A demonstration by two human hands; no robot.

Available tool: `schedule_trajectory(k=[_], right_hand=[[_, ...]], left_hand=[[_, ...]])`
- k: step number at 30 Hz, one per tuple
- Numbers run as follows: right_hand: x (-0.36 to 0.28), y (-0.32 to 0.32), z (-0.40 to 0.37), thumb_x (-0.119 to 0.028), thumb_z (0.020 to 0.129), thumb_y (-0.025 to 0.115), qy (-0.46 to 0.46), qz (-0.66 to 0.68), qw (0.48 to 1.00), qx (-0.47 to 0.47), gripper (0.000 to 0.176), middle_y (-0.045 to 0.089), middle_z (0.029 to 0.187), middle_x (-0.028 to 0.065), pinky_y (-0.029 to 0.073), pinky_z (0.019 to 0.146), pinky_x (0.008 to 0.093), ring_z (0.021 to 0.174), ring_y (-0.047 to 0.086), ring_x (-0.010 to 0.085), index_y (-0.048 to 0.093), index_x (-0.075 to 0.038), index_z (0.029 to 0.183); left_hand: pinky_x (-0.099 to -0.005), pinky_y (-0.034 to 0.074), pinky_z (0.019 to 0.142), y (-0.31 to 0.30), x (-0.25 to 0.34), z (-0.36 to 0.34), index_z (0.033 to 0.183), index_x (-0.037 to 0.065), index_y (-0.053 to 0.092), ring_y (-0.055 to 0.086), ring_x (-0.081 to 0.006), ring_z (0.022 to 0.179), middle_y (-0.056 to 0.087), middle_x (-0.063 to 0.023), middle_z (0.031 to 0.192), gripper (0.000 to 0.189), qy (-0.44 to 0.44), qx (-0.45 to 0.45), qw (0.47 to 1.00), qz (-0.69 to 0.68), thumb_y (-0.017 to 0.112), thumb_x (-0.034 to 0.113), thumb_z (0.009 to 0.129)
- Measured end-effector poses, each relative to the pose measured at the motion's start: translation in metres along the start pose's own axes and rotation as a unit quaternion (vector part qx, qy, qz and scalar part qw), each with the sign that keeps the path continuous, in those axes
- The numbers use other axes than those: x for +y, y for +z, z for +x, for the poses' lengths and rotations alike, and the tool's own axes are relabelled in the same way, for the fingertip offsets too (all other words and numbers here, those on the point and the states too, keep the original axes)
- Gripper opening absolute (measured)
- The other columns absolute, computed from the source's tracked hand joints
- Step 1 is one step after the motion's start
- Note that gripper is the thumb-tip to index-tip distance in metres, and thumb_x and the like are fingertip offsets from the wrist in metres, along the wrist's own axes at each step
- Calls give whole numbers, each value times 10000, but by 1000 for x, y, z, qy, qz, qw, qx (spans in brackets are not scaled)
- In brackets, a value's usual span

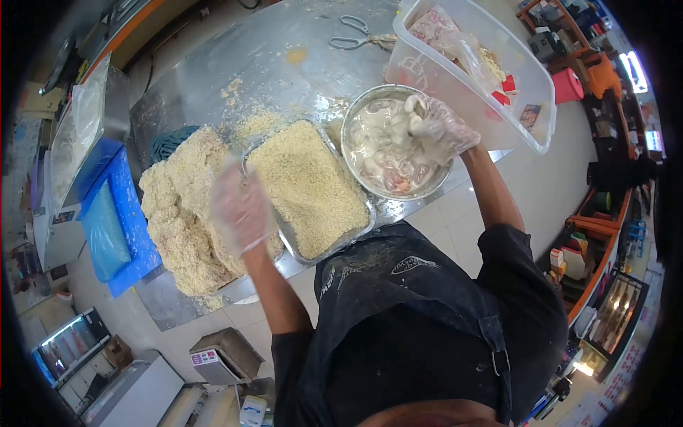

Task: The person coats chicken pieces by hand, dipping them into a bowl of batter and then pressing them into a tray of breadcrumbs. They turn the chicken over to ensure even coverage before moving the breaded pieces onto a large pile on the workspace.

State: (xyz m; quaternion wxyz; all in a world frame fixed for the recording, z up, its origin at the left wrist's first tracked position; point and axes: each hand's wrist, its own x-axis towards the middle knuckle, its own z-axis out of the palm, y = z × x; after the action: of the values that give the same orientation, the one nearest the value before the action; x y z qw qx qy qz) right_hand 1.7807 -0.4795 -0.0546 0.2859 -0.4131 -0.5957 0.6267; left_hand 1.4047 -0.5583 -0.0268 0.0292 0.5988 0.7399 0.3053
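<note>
My right hand (448,134), in a clear plastic glove, is closed around a whitish, batter-coated piece of meat (421,122) at the right side of a round metal bowl (346,142). Milky batter (380,117) fills the bowl, with pinkish raw meat pieces (398,169) in it. My left hand (242,206), also gloved, is smeared by motion over the right side of a large heap of crumb-coated pieces (181,188). Its fingers are too blurred to read. Between the hands stands a rectangular metal tray (350,240) full of pale breadcrumbs (306,181).
A clear plastic tub (491,107) holding bags stands at the back right. Scissors (350,34) lie near the far side of the metal table (263,67). On the left are a dark cloth (173,142) and a blue bag (105,231). A scale (228,356) stands below.
</note>
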Motion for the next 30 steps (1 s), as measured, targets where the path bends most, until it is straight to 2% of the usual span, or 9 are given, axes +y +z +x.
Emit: schedule_trajectory(k=[2, 4, 7, 12, 19, 21, 23, 25, 30], right_hand=[[-23, -3, 0, -107, 788, 690, -92, -365, 922, -88, 359, 634, 1030, 66, 460, 930, 309, 1015, 573, 165, 597, -60, 1131], [-10, -3, 2, -100, 791, 705, -114, -444, 888, -38, 381, 627, 1066, 56, 465, 934, 313, 1035, 567, 160, 594, -62, 1153], [42, -2, 6, -131, 765, 758, -76, 29, 986, 144, 504, 593, 1202, 73, 453, 987, 335, 1116, 553, 178, 576, -65, 1230], [-18, 8, 5, -261, 862, 675, -26, -231, 970, 74, 431, 582, 1217, 113, 437, 999, 334, 1109, 558, 189, 577, -57, 1229], [78, 12, 31, -466, 910, 536, 7, -682, 731, -17, 580, 565, 1276, 190, 414, 1013, 419, 1154, 554, 294, 537, -49, 1313], [123, 9, 33, -433, 886, 578, 37, -262, 964, 9, 587, 535, 1321, 195, 384, 1054, 426, 1222, 508, 313, 527, -46, 1323], [122, 12, 42, -391, 867, 616, -20, -167, 986, 11, 583, 522, 1342, 192, 368, 1077, 423, 1253, 488, 320, 523, -42, 1324], [78, 18, 43, -339, 852, 649, -158, -439, 885, 2, 566, 526, 1341, 181, 366, 1084, 409, 1247, 492, 314, 527, -39, 1317], [60, -6, 30, -229, 803, 705, -29, -335, 940, 60, 568, 538, 1328, 158, 377, 1077, 396, 1232, 503, 290, 531, -42, 1310]], left_hand=[[-387, 401, 1063, 35, 24, 12, 1227, 101, 605, 546, -264, 1206, 587, -135, 1287, 421, 27, -164, 986, 11, 532, 394, 934], [-384, 341, 1108, 80, 34, 24, 1333, 120, 522, 464, -244, 1298, 478, -123, 1418, 507, -14, -343, 937, 61, 493, 444, 945], [-394, 321, 1122, 117, 28, 8, 1405, 124, 454, 437, -261, 1328, 424, -126, 1466, 616, 0, -265, 946, 189, 501, 501, 920], [-437, 309, 1125, 129, -11, 7, 1419, 116, 447, 425, -375, 1324, 480, -180, 1411, 758, 45, -357, 925, 126, 553, 590, 836], [-422, 490, 958, 87, 46, 16, 1284, 3, 545, 590, -358, 1141, 582, -229, 1248, 832, 26, -494, 856, 150, 716, 563, 693], [-426, 516, 901, 94, 45, 9, 1230, 5, 569, 618, -358, 1079, 603, -213, 1189, 726, 39, -469, 867, 165, 716, 482, 702], [-440, 533, 843, 105, 32, 1, 1190, 36, 591, 638, -358, 1027, 617, -202, 1145, 591, 35, -428, 887, 167, 693, 390, 728], [-464, 541, 783, 119, 21, -11, 1167, 95, 609, 649, -356, 986, 623, -196, 1116, 441, 20, -374, 914, 154, 645, 287, 771], [-471, 520, 840, 140, 3, -21, 1161, 142, 614, 633, -358, 997, 630, -162, 1104, 363, -19, -279, 955, 96, 627, 220, 806]])
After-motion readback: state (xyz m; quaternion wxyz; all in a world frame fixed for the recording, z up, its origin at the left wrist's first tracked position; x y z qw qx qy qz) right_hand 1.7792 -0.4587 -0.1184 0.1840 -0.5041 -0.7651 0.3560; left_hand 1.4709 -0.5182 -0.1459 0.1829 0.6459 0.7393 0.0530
